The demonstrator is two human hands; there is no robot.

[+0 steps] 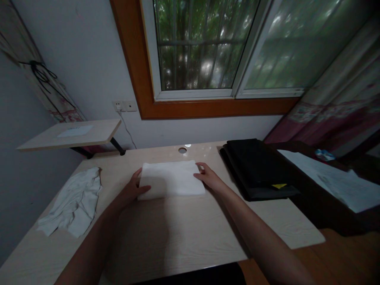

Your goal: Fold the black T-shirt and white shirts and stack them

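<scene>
A white cloth (pixel 172 180), folded into a flat rectangle, lies on the wooden desk (pixel 190 229) in front of me. My left hand (pixel 136 186) grips its left edge, thumb on top and fingers at the side. At the opposite edge my right hand (pixel 208 176) holds it the same way, with the thumb over the upper face and the fingers around the far right corner. The fingertips beneath or behind the cloth are partly hidden. Whether the cloth is lifted at all, I cannot tell.
A crumpled white garment (pixel 77 202) lies at the desk's left. Behind it stands a raised shelf (pixel 97 134) with a paper on it. Black folders or cases (pixel 252 166) are stacked at the right. Beyond them a dark surface holds a large paper sheet (pixel 329 178).
</scene>
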